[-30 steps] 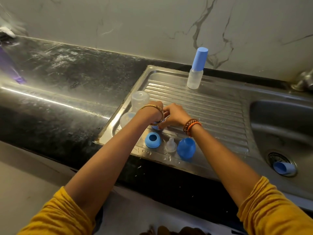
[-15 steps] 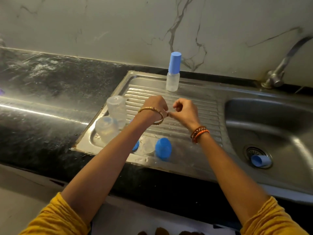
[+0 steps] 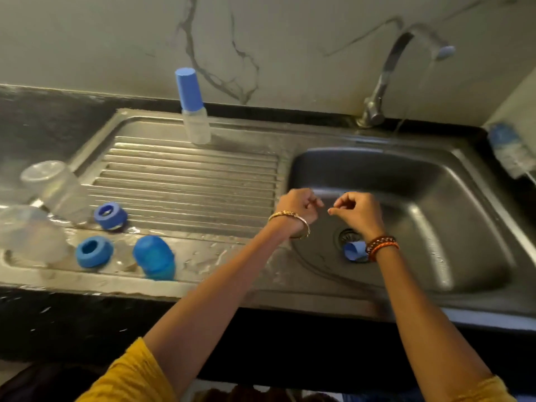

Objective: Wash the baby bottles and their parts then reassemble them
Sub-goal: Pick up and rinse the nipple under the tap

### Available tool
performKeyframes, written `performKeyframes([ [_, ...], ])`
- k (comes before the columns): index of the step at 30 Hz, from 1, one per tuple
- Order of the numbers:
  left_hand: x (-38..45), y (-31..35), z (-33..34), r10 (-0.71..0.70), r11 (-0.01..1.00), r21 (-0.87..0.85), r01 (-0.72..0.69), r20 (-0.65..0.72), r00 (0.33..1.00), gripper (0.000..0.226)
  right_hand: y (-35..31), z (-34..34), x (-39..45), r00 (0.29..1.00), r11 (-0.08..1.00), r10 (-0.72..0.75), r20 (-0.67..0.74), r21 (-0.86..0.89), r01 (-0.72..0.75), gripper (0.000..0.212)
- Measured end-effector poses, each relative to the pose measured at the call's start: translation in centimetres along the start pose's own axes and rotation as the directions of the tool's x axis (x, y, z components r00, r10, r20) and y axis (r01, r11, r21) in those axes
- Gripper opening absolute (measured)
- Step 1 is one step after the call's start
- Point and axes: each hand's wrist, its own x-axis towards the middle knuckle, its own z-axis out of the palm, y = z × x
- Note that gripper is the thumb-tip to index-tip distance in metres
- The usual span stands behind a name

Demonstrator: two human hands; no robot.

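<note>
1. Both hands hover over the left edge of the dull stainless-steel sink basin (image 3: 435, 198), close together. Left hand (image 3: 298, 207) has fingers curled, thumb and fingertip pinched; right hand (image 3: 358, 211) likewise. Whatever sits between the fingertips is too small or clear to make out; cannot tell if either holds a part.
2. Gold metal bangle (image 3: 293, 224) on left wrist; orange and brown beaded bracelets (image 3: 381, 245) on right.
3. Assembled clear plastic baby bottle with tall blue cylindrical cap (image 3: 193, 107) stands upright at the back of the ribbed steel drainboard (image 3: 188, 181).
4. Two clear bottle bodies (image 3: 55, 190) lie tilted at the drainboard's left end, surface wet.
5. Beside them, two blue plastic screw rings (image 3: 110, 215), round with open centres, and a blue domed cap (image 3: 154, 256) near the front edge.
6. Small blue plastic piece (image 3: 354, 250) rests on the drain.
7. Curved metal tap (image 3: 388, 71) against the marble-veined wall.
</note>
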Motion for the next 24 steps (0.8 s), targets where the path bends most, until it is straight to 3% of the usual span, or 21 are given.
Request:
performKeyframes([
  [3, 1.7, 0.5, 4.1, -0.087, 0.994, 0.069, 0.080, 0.117, 0.989, 0.028, 4.3, -1.9, 0.8, 0.985, 0.993, 0.101, 0.137, -0.080, -0.090, 0.001],
  [4, 2.4, 0.6, 5.3, -0.126, 0.989, 0.093, 0.114, 0.139, 0.982, 0.030, 5.5, -2.3, 1.2, 0.971, 0.989, 0.108, 0.211, -0.123, -0.083, 0.006],
  [10, 5.0, -1.6, 9.3, -0.367, 0.907, 0.276, 0.318, 0.148, 0.918, 0.033, 9.1, -1.4, 2.9, 0.812, 0.895, 0.120, 0.571, -0.417, 0.161, 0.021],
  [15, 6.2, -3.1, 10.0, -0.430, 0.862, 0.332, 0.383, 0.077, 0.900, 0.033, 10.3, -0.6, 4.9, 0.844, 0.884, 0.142, 0.518, -0.450, 0.127, 0.035],
  [18, 6.9, -3.3, 9.5, -0.447, 0.837, 0.367, 0.406, 0.028, 0.894, 0.035, 10.0, 0.3, 5.4, 0.817, 0.902, 0.087, 0.570, -0.393, 0.178, 0.048],
  [24, 7.3, -4.5, 9.3, -0.496, 0.791, 0.462, 0.400, 0.102, 0.863, 0.038, 12.8, -0.1, 6.5, 0.822, 0.884, 0.161, 0.546, -0.450, 0.125, 0.036],
])
